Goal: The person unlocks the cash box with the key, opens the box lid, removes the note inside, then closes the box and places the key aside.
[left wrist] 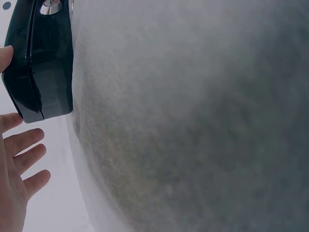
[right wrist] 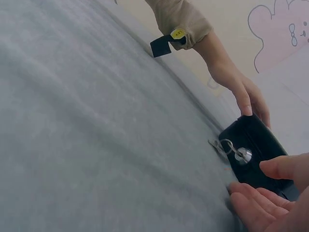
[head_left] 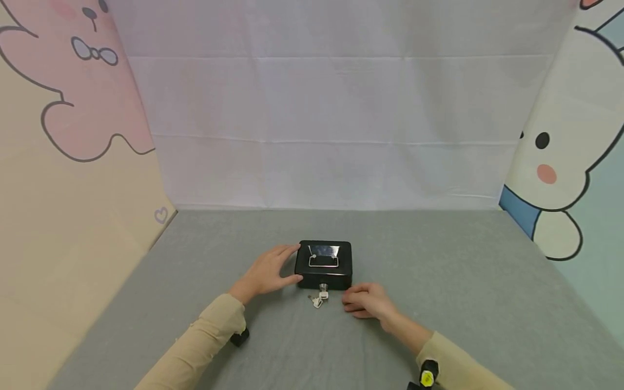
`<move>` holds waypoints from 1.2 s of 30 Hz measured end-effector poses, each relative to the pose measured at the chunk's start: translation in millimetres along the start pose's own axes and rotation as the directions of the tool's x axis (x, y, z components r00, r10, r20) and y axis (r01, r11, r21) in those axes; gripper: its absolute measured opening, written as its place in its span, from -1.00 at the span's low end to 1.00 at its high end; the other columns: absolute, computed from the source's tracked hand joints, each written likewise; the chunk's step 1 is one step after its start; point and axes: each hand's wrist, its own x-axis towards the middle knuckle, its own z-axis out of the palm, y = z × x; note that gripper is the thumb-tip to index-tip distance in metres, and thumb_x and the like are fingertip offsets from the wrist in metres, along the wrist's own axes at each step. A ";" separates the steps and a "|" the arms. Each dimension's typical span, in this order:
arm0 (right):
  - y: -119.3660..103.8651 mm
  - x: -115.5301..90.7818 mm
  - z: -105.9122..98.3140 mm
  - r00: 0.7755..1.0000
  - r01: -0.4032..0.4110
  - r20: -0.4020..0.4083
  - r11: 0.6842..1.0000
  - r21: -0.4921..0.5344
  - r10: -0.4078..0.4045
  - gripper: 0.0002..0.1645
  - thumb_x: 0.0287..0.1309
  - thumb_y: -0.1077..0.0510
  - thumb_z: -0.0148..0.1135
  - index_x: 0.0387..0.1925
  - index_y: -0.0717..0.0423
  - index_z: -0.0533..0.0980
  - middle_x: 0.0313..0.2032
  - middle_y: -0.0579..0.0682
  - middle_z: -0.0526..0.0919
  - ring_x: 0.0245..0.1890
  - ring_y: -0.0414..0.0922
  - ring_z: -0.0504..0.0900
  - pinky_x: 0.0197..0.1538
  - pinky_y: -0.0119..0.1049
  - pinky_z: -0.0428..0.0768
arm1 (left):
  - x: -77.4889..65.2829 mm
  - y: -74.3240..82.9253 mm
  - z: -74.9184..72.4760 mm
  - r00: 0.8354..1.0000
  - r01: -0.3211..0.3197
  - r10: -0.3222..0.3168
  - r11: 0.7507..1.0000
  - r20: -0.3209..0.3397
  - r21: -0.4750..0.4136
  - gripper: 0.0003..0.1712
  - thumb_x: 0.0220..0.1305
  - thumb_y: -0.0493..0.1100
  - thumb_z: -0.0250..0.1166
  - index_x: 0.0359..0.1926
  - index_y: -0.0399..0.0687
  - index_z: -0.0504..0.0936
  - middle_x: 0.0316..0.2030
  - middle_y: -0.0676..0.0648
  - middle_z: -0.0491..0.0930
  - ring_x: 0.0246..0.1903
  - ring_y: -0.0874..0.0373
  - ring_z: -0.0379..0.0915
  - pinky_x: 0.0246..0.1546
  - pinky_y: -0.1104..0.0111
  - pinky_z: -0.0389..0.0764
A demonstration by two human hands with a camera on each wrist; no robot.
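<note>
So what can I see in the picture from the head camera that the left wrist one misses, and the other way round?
Only the head view shows the right hand, the wire handle on the lid, and the pink cartoon figure.

Only the left wrist view plainly shows the end wall on the left hand's side.

Both show the black box, its silvery lock, the left hand and the grey cloth.
</note>
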 end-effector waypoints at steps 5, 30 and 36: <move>-0.4 0.4 -12.5 0.988 0.090 -0.121 0.994 -0.064 -0.097 -0.64 -0.03 0.26 0.26 -0.19 0.43 0.48 -0.36 0.14 0.67 -0.39 -0.12 0.63 -0.34 -0.28 0.59 | 0.2 -1.4 0.4 1.000 0.009 -0.009 1.000 0.012 0.005 -0.16 0.09 0.26 0.16 0.29 -0.09 0.24 0.13 -0.17 0.40 0.15 -0.08 0.28 0.09 0.06 0.34; 2.9 40.6 -28.9 0.786 0.605 0.135 0.705 -0.370 -0.603 -0.26 -0.05 0.21 0.35 0.20 0.29 0.30 0.20 0.24 0.31 0.19 0.12 0.30 0.10 -0.04 0.39 | -6.5 -5.2 0.7 0.999 0.035 -0.035 0.999 0.029 0.004 -0.11 0.07 0.27 0.17 0.32 -0.10 0.20 0.16 -0.18 0.37 0.16 -0.09 0.27 0.13 0.07 0.31; 3.9 40.3 -25.7 0.778 0.614 0.123 0.703 -0.358 -0.616 -0.24 -0.08 0.24 0.36 0.20 0.31 0.30 0.21 0.21 0.29 0.21 0.08 0.28 0.09 -0.07 0.40 | -6.6 -5.7 1.8 0.999 0.039 -0.039 0.999 0.031 -0.002 -0.13 0.08 0.25 0.17 0.32 -0.08 0.20 0.17 -0.16 0.37 0.17 -0.07 0.26 0.14 0.10 0.30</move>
